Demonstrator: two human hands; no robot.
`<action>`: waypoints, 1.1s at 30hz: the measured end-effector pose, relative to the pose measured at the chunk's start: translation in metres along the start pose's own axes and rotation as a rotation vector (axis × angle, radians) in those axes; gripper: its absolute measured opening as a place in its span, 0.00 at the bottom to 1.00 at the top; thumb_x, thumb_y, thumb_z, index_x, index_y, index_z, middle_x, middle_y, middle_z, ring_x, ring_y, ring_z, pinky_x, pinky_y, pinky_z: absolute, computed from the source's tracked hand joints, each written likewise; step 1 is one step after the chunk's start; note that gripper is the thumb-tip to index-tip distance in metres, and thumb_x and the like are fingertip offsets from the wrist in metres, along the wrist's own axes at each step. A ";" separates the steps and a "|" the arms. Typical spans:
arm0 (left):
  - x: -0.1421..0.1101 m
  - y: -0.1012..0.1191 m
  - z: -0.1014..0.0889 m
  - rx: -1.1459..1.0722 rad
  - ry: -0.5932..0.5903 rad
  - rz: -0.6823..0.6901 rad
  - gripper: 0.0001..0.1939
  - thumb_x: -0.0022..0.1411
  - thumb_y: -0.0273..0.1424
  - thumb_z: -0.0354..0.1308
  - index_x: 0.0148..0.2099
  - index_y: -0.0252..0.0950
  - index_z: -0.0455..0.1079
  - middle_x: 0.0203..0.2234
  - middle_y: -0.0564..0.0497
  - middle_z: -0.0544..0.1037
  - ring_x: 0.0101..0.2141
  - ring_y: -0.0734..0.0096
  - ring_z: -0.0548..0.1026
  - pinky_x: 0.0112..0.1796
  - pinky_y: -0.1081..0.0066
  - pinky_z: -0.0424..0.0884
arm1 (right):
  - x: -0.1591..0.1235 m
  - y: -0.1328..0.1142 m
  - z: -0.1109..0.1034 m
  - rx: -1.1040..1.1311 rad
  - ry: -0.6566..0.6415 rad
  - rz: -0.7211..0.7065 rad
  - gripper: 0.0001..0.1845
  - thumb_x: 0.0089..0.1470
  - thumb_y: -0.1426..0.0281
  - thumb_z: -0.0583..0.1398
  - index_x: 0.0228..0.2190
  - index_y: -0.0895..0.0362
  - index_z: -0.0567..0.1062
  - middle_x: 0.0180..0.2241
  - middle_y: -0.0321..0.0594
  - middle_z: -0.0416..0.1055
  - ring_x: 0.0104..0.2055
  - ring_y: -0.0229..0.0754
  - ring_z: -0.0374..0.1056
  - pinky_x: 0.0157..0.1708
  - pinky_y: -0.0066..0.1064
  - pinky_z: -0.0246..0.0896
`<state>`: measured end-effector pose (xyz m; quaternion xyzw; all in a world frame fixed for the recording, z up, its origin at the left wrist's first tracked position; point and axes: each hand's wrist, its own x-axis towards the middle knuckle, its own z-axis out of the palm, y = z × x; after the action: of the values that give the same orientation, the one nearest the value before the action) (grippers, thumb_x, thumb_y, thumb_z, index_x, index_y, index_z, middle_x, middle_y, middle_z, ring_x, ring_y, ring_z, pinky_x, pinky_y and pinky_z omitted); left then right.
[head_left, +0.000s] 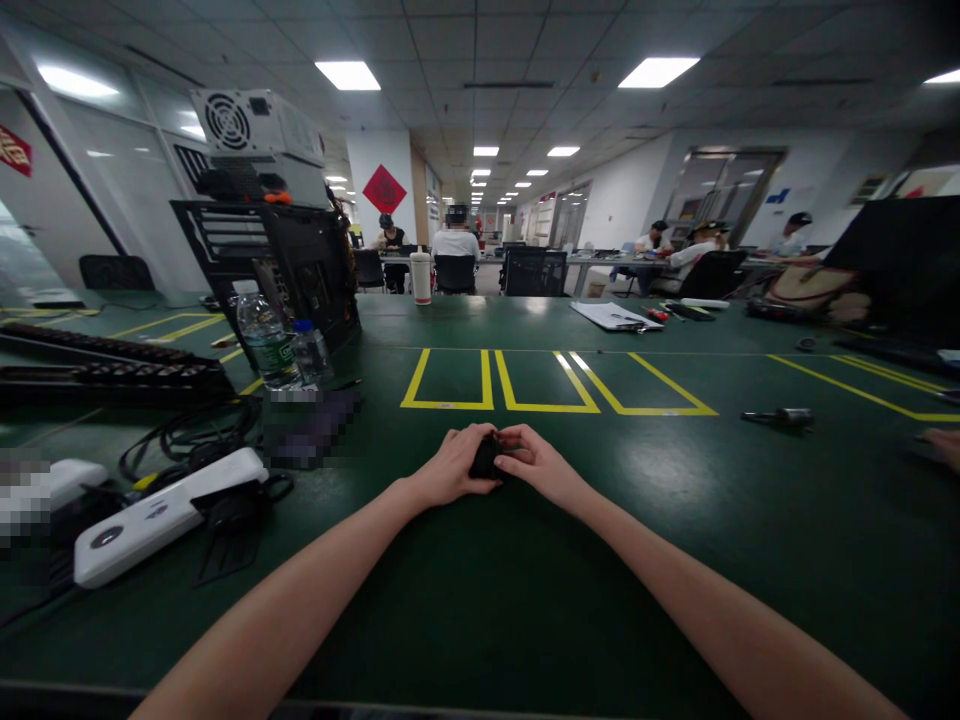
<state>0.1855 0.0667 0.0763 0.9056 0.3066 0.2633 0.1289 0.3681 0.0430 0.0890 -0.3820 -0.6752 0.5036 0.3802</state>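
Observation:
Both my forearms reach forward over the green table [525, 580]. My left hand [452, 465] and my right hand [538, 462] meet at the middle of the table, fingers curled round a small black object [486, 458] held between them. What the object is I cannot make out. Just beyond my hands, yellow tape boxes [525, 385] are marked on the table top.
At left lie a white power strip [150, 515], black cables [187, 435], two water bottles [274, 345], keyboards [97, 365] and an open computer case [277, 265]. A screwdriver-like tool [780, 416] lies at right, a clipboard [615, 316] further back. People sit at distant desks.

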 end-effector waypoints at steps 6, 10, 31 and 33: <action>0.000 -0.001 0.002 0.018 -0.005 -0.032 0.32 0.49 0.35 0.59 0.53 0.39 0.47 0.45 0.46 0.63 0.45 0.60 0.64 0.44 0.63 0.56 | 0.001 0.008 -0.002 0.058 -0.068 -0.033 0.17 0.42 0.69 0.62 0.35 0.54 0.63 0.39 0.36 0.63 0.42 0.41 0.65 0.43 0.40 0.62; 0.000 0.000 0.001 0.014 -0.011 -0.026 0.33 0.49 0.36 0.59 0.54 0.39 0.47 0.46 0.46 0.63 0.46 0.59 0.64 0.45 0.62 0.56 | 0.002 0.007 -0.001 0.056 -0.039 -0.035 0.12 0.46 0.66 0.60 0.34 0.55 0.64 0.37 0.35 0.64 0.41 0.41 0.66 0.42 0.39 0.63; 0.000 -0.001 0.000 -0.001 0.006 0.008 0.32 0.50 0.35 0.59 0.54 0.38 0.47 0.45 0.46 0.63 0.44 0.61 0.64 0.45 0.63 0.57 | 0.002 0.008 -0.001 0.009 -0.012 0.008 0.15 0.47 0.67 0.59 0.38 0.54 0.63 0.40 0.38 0.64 0.43 0.42 0.65 0.44 0.41 0.61; 0.000 -0.002 0.001 0.004 0.005 0.000 0.32 0.49 0.35 0.60 0.53 0.38 0.48 0.44 0.46 0.64 0.45 0.61 0.64 0.44 0.63 0.57 | 0.004 0.010 -0.002 0.018 -0.039 -0.005 0.16 0.46 0.67 0.60 0.37 0.55 0.64 0.39 0.38 0.64 0.43 0.42 0.65 0.45 0.41 0.60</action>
<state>0.1856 0.0682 0.0748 0.9051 0.3074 0.2651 0.1263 0.3699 0.0493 0.0798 -0.3672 -0.6786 0.5162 0.3717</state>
